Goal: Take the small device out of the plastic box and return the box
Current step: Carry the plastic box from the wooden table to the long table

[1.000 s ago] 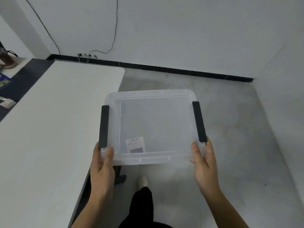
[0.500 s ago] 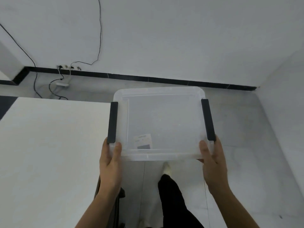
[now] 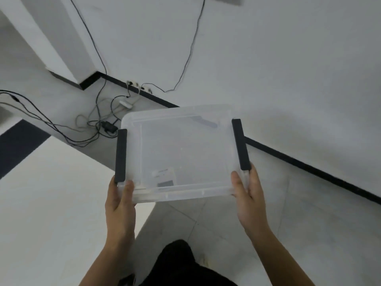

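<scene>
I carry a clear plastic box (image 3: 185, 145) with a lid and two black side latches in the air, over the floor beside a white table. My left hand (image 3: 120, 203) grips its near left corner, thumb on the lid. My right hand (image 3: 248, 195) grips the near right corner below the black latch (image 3: 240, 144). Through the translucent lid a white label with a dark patch (image 3: 165, 178) shows near the front left. No small device is visible inside the box.
A white table (image 3: 51, 203) fills the lower left. Tangled black cables and a power adapter (image 3: 107, 126) lie on the grey floor by wall sockets (image 3: 138, 86). A black baseboard (image 3: 309, 172) runs along the white wall. My dark-trousered leg (image 3: 177, 263) shows below.
The view has swung left while I keep the box in both hands; the table corner, floor cables and sockets have come into view. My grip on the box is unchanged.
</scene>
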A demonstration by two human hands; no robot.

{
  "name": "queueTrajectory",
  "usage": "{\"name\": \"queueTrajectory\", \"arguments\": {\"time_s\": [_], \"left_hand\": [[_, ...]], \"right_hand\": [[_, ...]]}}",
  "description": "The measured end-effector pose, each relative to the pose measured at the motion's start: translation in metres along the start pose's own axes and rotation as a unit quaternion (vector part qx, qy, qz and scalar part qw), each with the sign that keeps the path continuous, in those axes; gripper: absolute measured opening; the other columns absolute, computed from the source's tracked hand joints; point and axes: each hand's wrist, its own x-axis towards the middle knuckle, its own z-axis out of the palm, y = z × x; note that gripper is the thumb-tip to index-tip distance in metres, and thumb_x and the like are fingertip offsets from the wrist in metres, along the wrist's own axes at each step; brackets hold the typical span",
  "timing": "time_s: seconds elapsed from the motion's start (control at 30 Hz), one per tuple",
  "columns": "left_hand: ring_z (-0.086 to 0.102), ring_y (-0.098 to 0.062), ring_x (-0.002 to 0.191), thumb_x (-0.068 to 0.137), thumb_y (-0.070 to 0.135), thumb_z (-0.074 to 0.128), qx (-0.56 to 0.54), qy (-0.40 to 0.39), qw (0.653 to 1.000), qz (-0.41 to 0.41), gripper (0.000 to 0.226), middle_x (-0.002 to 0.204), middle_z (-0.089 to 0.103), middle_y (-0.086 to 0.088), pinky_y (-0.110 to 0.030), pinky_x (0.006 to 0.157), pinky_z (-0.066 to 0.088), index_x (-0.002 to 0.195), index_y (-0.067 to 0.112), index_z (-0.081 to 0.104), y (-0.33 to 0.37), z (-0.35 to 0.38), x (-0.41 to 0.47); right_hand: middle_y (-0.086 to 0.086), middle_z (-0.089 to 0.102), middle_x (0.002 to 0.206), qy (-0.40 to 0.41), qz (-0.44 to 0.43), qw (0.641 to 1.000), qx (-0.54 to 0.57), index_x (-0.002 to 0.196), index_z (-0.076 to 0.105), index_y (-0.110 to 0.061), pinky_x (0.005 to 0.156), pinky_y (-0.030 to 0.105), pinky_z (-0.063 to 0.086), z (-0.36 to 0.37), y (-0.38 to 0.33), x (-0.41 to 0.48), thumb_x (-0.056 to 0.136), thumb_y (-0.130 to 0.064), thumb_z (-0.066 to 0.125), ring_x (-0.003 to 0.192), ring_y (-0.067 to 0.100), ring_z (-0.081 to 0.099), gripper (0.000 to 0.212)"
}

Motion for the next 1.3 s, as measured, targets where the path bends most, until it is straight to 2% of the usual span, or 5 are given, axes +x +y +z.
{"name": "queueTrajectory", "arguments": {"time_s": [0.2,0.7,0.83,1.0,1.3], "left_hand": [[0.061,-0.017,0.117,0.101,0.035,0.052,-0.046,0.084,0.995,-0.024,0.032,0.114,0.070,0.020,-0.049,0.105,0.047,0.133,0.035,0.057,0.027,0.042,0.103],[0.062,-0.014,0.114,0.095,0.051,0.053,-0.016,0.294,0.955,-0.041,0.037,0.119,0.067,0.014,-0.052,0.103,0.048,0.130,0.039,0.058,0.084,0.074,0.349],[0.062,-0.019,0.111,0.096,0.047,0.052,-0.023,0.416,0.907,-0.058,0.029,0.114,0.068,0.012,-0.055,0.101,0.049,0.122,0.038,0.060,0.099,0.060,0.376],[0.064,-0.022,0.114,0.090,0.052,0.057,-0.085,0.571,0.814,-0.063,0.036,0.119,0.067,0.009,-0.057,0.098,0.051,0.123,0.039,0.060,0.119,0.041,0.376],[0.063,-0.020,0.109,0.104,0.027,0.049,-0.160,0.757,0.631,-0.062,0.031,0.114,0.065,0.008,-0.048,0.094,0.054,0.133,0.020,0.055,0.094,-0.013,0.367]], "right_hand": [[-0.030,0.056,0.130,-0.089,-0.040,0.995,-0.015,0.139,0.042,-0.048,0.106,0.034,0.045,0.069,-0.040,0.140,0.098,-0.042,0.053,0.116,-0.012,0.054,0.043],[-0.044,0.042,0.130,-0.296,-0.053,0.952,-0.059,0.124,0.034,-0.068,0.107,0.037,0.045,0.310,-0.116,0.417,0.097,-0.045,0.054,0.128,-0.006,0.046,0.040],[-0.049,0.034,0.117,-0.436,-0.061,0.895,-0.075,0.114,0.029,-0.066,0.097,0.015,0.040,0.407,-0.140,0.459,0.099,-0.039,0.052,0.124,-0.005,0.043,0.039],[-0.022,0.050,0.144,-0.601,-0.105,0.786,-0.102,0.146,0.039,-0.043,0.113,0.044,0.040,0.521,-0.175,0.465,0.096,-0.050,0.052,0.134,0.004,0.047,0.051],[-0.012,0.048,0.148,-0.786,-0.134,0.591,-0.121,0.146,0.039,-0.035,0.114,0.035,0.036,0.680,-0.185,0.362,0.097,-0.044,0.056,0.137,0.007,0.044,0.053]]}}
